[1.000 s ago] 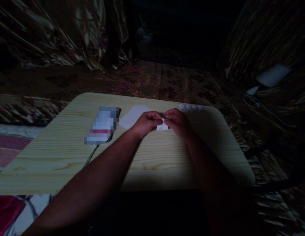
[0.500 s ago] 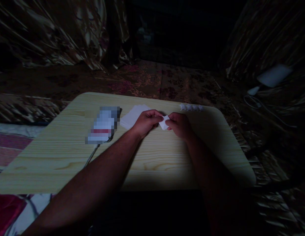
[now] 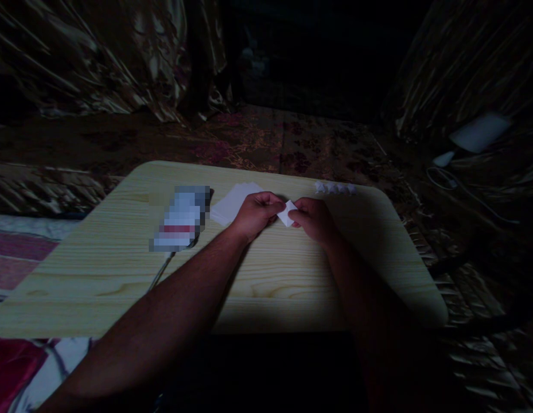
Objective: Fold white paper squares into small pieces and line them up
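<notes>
A small folded piece of white paper (image 3: 287,215) is pinched between my two hands above the middle of the table. My left hand (image 3: 258,214) grips its left corner between thumb and fingers. On the opposite side, my right hand (image 3: 314,218) has its thumb pressed on the paper, with fingers behind it. Partly covered by my left hand, a stack of white paper sheets (image 3: 232,203) lies on the tabletop. Several small folded white paper pieces (image 3: 331,187) stand in a row at the far edge, beyond my right hand.
The light wooden table (image 3: 283,281) has rounded corners. On its left lies a blurred-out device (image 3: 178,221) with a cable (image 3: 160,271) running toward me. A white lamp (image 3: 480,133) with a cord is off the table at right. Patterned curtains (image 3: 163,57) hang behind.
The folded paper has tilted very slightly between my fingers, and my right thumb has shifted a little. Both hands keep their hold; all else looks the same.
</notes>
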